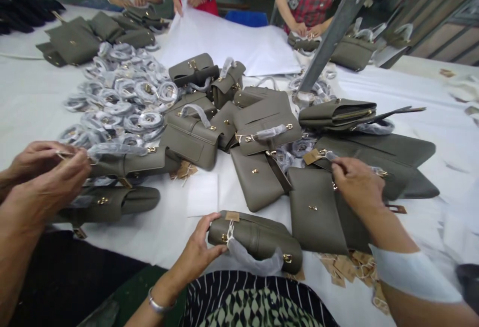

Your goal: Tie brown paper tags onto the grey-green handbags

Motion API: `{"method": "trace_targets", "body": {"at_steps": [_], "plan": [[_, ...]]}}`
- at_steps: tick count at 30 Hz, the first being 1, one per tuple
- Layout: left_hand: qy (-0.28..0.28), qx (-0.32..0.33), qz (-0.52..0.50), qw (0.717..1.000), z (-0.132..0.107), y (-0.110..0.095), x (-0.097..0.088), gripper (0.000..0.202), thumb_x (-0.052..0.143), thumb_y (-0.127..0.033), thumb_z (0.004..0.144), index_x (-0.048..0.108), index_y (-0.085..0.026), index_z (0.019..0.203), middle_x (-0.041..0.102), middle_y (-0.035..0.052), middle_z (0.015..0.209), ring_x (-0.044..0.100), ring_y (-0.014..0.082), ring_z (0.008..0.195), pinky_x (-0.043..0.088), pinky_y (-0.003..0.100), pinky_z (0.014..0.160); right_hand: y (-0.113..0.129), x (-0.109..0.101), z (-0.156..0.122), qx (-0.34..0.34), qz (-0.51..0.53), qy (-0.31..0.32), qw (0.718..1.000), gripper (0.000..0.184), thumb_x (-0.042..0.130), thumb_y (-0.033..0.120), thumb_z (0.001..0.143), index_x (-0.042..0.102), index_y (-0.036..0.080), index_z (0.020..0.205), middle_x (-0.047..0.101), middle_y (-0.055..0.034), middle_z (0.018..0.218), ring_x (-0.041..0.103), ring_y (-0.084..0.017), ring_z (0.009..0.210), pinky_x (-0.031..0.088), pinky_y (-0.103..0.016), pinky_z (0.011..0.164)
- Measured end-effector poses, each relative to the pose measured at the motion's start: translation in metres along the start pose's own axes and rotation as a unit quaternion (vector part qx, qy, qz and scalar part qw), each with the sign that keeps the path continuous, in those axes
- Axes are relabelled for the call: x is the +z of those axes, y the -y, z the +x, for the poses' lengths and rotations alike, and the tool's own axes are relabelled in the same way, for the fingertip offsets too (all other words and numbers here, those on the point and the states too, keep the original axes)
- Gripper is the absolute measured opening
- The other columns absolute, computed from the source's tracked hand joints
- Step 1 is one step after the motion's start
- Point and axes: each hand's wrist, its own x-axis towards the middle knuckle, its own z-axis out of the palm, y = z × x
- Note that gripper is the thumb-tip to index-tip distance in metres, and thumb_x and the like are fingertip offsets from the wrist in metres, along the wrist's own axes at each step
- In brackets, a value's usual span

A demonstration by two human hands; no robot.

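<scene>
An olive-grey handbag lies on its side at the table's near edge, right in front of me. It has a plastic-wrapped handle, a brown paper tag and gold fittings. My left hand grips the bag's left end by the tag. My right hand reaches out over a flat olive bag. Its fingers pinch the wrapped strap end beside another brown paper tag.
Several olive bags are heaped mid-table beside a pile of wrapped straps. At the left a co-worker's hands work on a bag. Three more people stand at the far edge by a white sheet. A metal post slants up. Loose tags lie near me.
</scene>
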Motion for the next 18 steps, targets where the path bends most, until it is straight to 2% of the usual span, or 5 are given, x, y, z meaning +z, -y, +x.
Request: {"method": "trace_targets", "body": {"at_steps": [2,4,6,14,18], "plan": [[-0.005,-0.006,-0.02,1.0,-0.007,0.002,0.003,0.061,0.074,-0.035,0.074,0.045,-0.023,0.127,0.052,0.0118,0.132,0.047,0.0297,0.127,0.037,0.05,0.111,0.041,0.015,-0.032,-0.098,0.055,0.093,0.989,0.026,0.05,0.03,0.089,0.068,0.017,0.102,0.069,-0.0133,0.103,0.063,-0.028,0.099,0.05,-0.048,0.091],[-0.015,-0.009,-0.022,1.0,-0.014,0.004,0.007,0.059,0.072,-0.034,0.076,0.044,-0.024,0.126,0.051,0.0103,0.133,0.046,0.0283,0.128,0.035,0.049,0.113,0.084,0.033,-0.059,-0.201,0.141,0.3,0.922,0.031,0.056,0.028,0.086,0.063,0.022,0.116,0.066,-0.0087,0.117,0.061,-0.024,0.11,0.05,-0.041,0.096],[-0.018,-0.012,-0.02,1.0,-0.02,0.008,0.011,0.059,0.072,-0.035,0.076,0.043,-0.026,0.127,0.05,0.0089,0.134,0.045,0.0271,0.129,0.035,0.048,0.113,0.12,0.05,-0.075,-0.26,0.165,0.414,0.857,0.045,0.056,0.02,0.082,0.055,0.021,0.127,0.061,-0.0086,0.128,0.057,-0.024,0.116,0.048,-0.039,0.1],[-0.076,-0.046,-0.058,0.994,-0.023,0.033,0.029,0.061,0.071,-0.047,0.073,0.046,-0.028,0.126,0.052,0.0073,0.132,0.048,0.0312,0.126,0.036,0.055,0.112,0.187,0.088,-0.059,-0.384,0.069,0.61,0.689,0.05,0.059,0.02,0.071,0.053,0.021,0.12,0.069,-0.0066,0.104,0.065,-0.024,0.086,0.046,-0.029,0.06],[-0.071,-0.044,-0.058,0.995,-0.018,0.051,0.03,0.063,0.072,-0.05,0.071,0.048,-0.029,0.125,0.056,0.0066,0.131,0.051,0.0324,0.125,0.04,0.053,0.111,0.194,0.101,-0.058,-0.411,0.04,0.612,0.675,0.04,0.056,0.019,0.075,0.055,0.021,0.115,0.069,-0.0051,0.105,0.065,-0.021,0.085,0.038,-0.027,0.053]]}}
